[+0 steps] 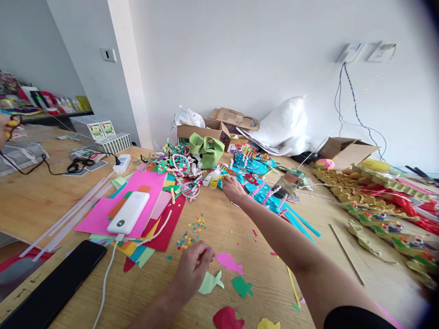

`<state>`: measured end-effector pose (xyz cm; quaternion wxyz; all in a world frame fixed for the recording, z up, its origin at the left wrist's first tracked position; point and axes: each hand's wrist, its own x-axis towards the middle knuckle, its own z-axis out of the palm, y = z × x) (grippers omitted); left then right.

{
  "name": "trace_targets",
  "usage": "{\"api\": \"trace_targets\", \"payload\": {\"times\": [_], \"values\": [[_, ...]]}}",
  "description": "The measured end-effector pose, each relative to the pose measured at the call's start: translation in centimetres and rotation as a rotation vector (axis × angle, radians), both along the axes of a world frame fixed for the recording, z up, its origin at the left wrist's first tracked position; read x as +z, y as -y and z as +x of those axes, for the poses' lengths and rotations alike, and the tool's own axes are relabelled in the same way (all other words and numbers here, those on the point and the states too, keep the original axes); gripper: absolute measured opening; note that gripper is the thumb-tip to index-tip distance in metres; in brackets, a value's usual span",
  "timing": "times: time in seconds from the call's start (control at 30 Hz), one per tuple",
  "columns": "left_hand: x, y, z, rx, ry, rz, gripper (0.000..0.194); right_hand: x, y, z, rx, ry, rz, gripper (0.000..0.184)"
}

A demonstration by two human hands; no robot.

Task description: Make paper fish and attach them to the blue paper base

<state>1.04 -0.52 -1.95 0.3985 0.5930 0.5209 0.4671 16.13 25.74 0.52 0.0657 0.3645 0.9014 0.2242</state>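
My left hand (195, 262) rests low over the table, fingers curled in and thumb against the index finger, nothing visible in it. Near it lie paper fish: a pink one (229, 263), a pale green one (210, 283), a darker green one (242, 287), a red one (228, 318) and a yellow one (268, 324). My right hand (233, 189) reaches far forward, its fingers closed beside a small yellow item (222, 177); what they hold is hidden. Just left of it stands a small glue bottle (214, 178) with a yellow label.
Coloured paper sheets (99, 214) lie at left under a white power bank (129, 213). A black phone (55, 288) is at front left. Punched paper dots (187, 240) are scattered mid-table. Blue decorated paper (267, 196), a glass jar (290, 183) and egg cartons (343, 183) fill the right.
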Motion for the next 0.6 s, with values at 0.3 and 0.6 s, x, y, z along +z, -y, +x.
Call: {"api": "trace_targets", "payload": {"times": [0.3, 0.6], "values": [[-0.5, 0.0, 0.0, -0.013, -0.004, -0.001, 0.039, 0.3, 0.8, 0.0, -0.023, -0.017, 0.005, 0.029], [-0.3, 0.2, 0.1, -0.019, -0.041, 0.029, 0.039, 2.8, 3.2, 1.9, -0.004, -0.066, 0.094, 0.029]]}}
